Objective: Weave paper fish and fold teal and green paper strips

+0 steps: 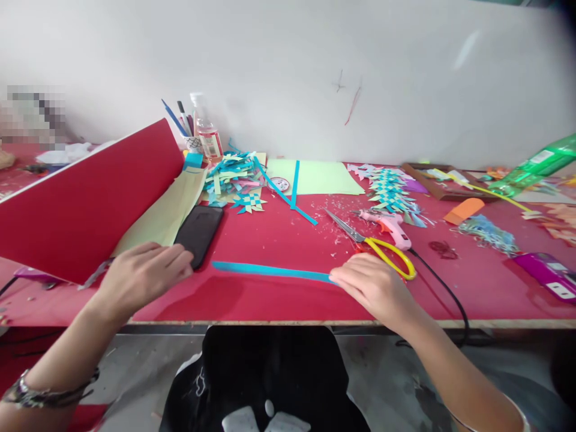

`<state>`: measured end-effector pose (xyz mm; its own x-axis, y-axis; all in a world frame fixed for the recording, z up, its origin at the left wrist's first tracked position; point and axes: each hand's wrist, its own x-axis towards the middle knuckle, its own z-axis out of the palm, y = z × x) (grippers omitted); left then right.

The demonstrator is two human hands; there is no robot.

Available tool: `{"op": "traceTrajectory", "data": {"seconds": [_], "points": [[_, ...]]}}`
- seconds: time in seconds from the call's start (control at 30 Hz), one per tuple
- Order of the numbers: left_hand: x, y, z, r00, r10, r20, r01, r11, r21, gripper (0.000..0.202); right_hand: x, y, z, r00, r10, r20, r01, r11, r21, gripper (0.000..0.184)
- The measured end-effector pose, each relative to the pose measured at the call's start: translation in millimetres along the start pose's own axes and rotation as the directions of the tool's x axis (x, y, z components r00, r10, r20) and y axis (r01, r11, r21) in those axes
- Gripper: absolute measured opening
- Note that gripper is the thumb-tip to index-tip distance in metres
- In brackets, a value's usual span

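A flat blue paper strip [270, 271] stretches across the red table near its front edge. Its right end is pinched between the thumb and fingers of my right hand [371, 288]. My left hand [146, 273] is beside the black phone [200, 234], a short way from the strip's free left end. Its fingers are curled closed, and whether anything is inside them is hidden. Yellow-handled scissors [391, 258] lie just beyond my right hand, next to a pink glue gun [389, 225]. Two more blue strips [294, 183] lie farther back.
A red board [94, 198] leans at the left. A heap of cut paper strips [231, 174], a bottle [209, 135] and a pen cup [193, 144] stand by the wall. Woven paper pieces [389, 189], a wooden tray [443, 183] and a green bottle [540, 162] occupy the right.
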<state>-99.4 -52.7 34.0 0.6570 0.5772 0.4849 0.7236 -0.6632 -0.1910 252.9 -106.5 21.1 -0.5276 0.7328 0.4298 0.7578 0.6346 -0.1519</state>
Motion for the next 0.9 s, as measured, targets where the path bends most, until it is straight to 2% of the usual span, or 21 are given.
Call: {"op": "traceTrajectory", "data": {"seconds": [0.1, 0.17, 0.23, 0.3, 0.37, 0.43, 0.67, 0.9], "points": [[-0.8, 8.9, -0.2, 0.992, 0.087, -0.094, -0.064, 0.972, 0.227, 0.015, -6.3, 0.5, 12.3, 0.989, -0.131, -0.067, 0.113, 0.968, -0.226, 0.016], [2.7, 30.9, 5.2, 0.979, 0.111, -0.169, -0.084, 0.984, 0.158, 0.004, -8.5, -2.3, 22.8, 0.979, -0.202, -0.038, 0.182, 0.937, -0.299, 0.020], [8.3, 59.9, 14.6, 0.990, 0.124, -0.067, -0.124, 0.992, 0.011, 0.021, -9.0, -6.0, 32.4, 0.971, -0.238, 0.021, 0.233, 0.921, -0.312, 0.022], [14.7, 87.3, 25.5, 0.992, 0.097, 0.085, -0.088, 0.991, -0.105, 0.032, -8.3, -9.5, 39.5, 0.972, -0.222, 0.080, 0.236, 0.928, -0.289, 0.021], [20.1, 106.1, 34.9, 0.978, 0.093, 0.188, -0.058, 0.981, -0.185, 0.028, -6.4, -13.0, 43.8, 0.978, -0.168, 0.125, 0.195, 0.949, -0.247, 0.020], [23.7, 114.9, 41.0, 0.966, 0.091, 0.242, -0.037, 0.975, -0.219, 0.020, -2.8, -17.3, 46.8, 0.981, -0.119, 0.155, 0.146, 0.973, -0.179, 0.019], [23.7, 109.9, 42.4, 0.955, 0.016, 0.296, 0.069, 0.960, -0.272, 0.021, 14.7, -28.3, 55.3, 0.981, -0.031, 0.193, 0.020, 0.998, 0.060, 0.017], [3.3, 85.5, 38.4, 0.938, -0.128, 0.323, 0.235, 0.918, -0.319, 0.028, 11.4, -9.6, 50.7, 0.978, 0.064, 0.198, -0.092, 0.986, 0.138, 0.019]]}}
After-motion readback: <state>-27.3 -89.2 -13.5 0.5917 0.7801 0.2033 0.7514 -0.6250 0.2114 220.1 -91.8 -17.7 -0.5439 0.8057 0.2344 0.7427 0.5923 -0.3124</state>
